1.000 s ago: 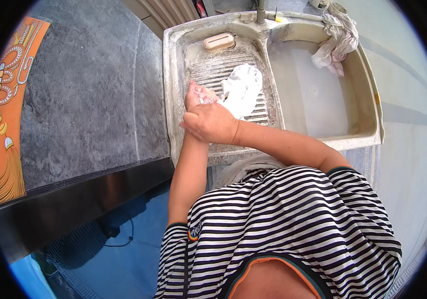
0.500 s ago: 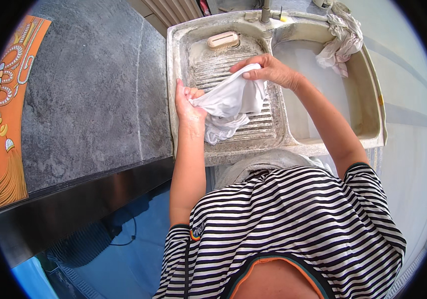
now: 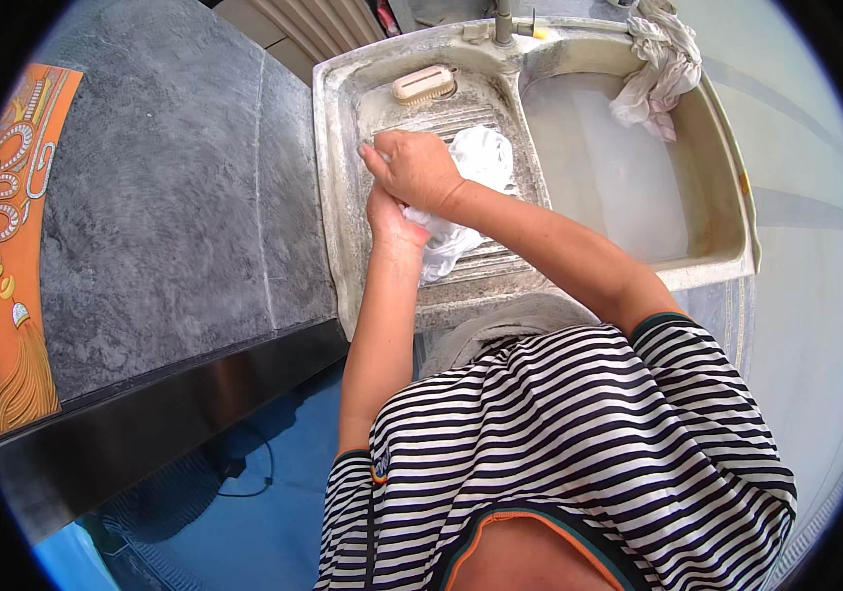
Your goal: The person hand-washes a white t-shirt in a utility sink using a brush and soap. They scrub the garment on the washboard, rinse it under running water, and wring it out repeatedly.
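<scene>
A wet white cloth (image 3: 448, 246) lies bunched on the ridged washboard (image 3: 495, 261) in the left basin of the stone sink. My left hand (image 3: 394, 219) is closed on a part of it, most of its fingers hidden under the other hand. Crossing over from the right, my right hand (image 3: 420, 167) is curled closed on top of my left hand, against the cloth. Whatever lies between the two hands is covered. One lump of the cloth bulges out beyond my right wrist, and the rest trails toward me.
A beige scrubbing brush (image 3: 424, 86) rests at the back of the left basin. Cloudy water (image 3: 609, 177) fills the right basin, with wrung white laundry (image 3: 663, 69) over its far corner. Behind stands a tap (image 3: 502, 22). A dark grey counter (image 3: 165, 187) adjoins the left side.
My right hand has swung left and down onto my left hand. The cloth, stretched between both hands before, is now bunched beneath them.
</scene>
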